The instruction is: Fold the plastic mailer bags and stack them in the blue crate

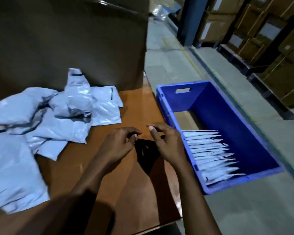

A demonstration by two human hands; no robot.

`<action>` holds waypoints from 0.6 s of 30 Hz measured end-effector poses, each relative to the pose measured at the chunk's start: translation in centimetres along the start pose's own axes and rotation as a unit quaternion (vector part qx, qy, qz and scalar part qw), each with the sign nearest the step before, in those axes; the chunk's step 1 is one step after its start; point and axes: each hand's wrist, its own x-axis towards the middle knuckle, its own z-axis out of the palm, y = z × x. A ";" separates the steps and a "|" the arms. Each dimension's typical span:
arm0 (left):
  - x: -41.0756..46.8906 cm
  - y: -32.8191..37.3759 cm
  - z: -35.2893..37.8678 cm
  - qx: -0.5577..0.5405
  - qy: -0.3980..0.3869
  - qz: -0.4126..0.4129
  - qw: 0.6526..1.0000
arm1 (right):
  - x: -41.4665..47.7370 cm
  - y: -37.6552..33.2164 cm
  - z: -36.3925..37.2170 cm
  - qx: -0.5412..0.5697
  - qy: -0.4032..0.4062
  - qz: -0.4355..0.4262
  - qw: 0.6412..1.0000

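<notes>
While the left hand (pixel 119 143) and right hand (pixel 167 141) hover empty, fingers loosely curled, above the glossy brown wooden table (pixel 136 106), crumpled pale grey plastic mailer bags (pixel 46 119) lie heaped at its left and folded mailer bags (pixel 210 155) stand in a row inside the blue plastic crate (pixel 224 112) beside its right edge.

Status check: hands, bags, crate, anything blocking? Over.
Left hand and right hand empty, above the table. Loose bags piled at left; folded bags in a row in the crate. Nothing between hands and pile.
</notes>
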 end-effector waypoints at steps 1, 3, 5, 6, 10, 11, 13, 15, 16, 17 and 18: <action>-0.7 -1.5 -0.9 -0.001 0.007 -0.011 1.000 | -0.1 -0.9 1.8 0.000 -0.016 -0.003 1.000; -1.6 -4.0 -2.3 0.001 0.013 -0.020 1.000 | 0.1 -2.1 5.3 0.001 -0.032 -0.009 0.999; -1.7 -6.0 -3.5 -0.003 0.028 -0.023 0.999 | 0.5 -3.2 8.4 -0.020 -0.040 -0.016 0.999; -1.5 -6.8 -4.0 0.000 0.042 -0.030 0.999 | 0.9 -3.6 9.8 -0.044 -0.039 -0.023 0.998; 0.1 -9.7 -4.8 0.091 0.090 -0.051 0.991 | 2.5 -4.6 14.1 -0.094 -0.010 -0.012 0.995; 0.7 -10.3 -4.9 0.101 0.105 -0.049 0.988 | 3.1 -4.7 14.8 -0.099 -0.005 -0.003 0.995; 2.0 -11.6 -4.9 0.099 0.142 -0.036 0.984 | 4.7 -4.4 16.1 -0.110 0.008 0.013 0.994; 3.2 -12.8 -4.6 0.093 0.169 -0.020 0.981 | 6.5 -3.8 17.2 -0.114 0.024 0.044 0.992; 3.6 -13.4 -4.4 0.095 0.182 -0.010 0.979 | 7.3 -3.5 17.8 -0.112 0.026 0.063 0.991; 4.0 -14.0 -4.2 0.097 0.191 -0.002 0.977 | 8.1 -3.2 18.4 -0.110 0.023 0.082 0.990; 4.2 -14.5 -3.9 0.100 0.196 0.004 0.975 | 8.6 -3.0 18.9 -0.108 0.017 0.100 0.989</action>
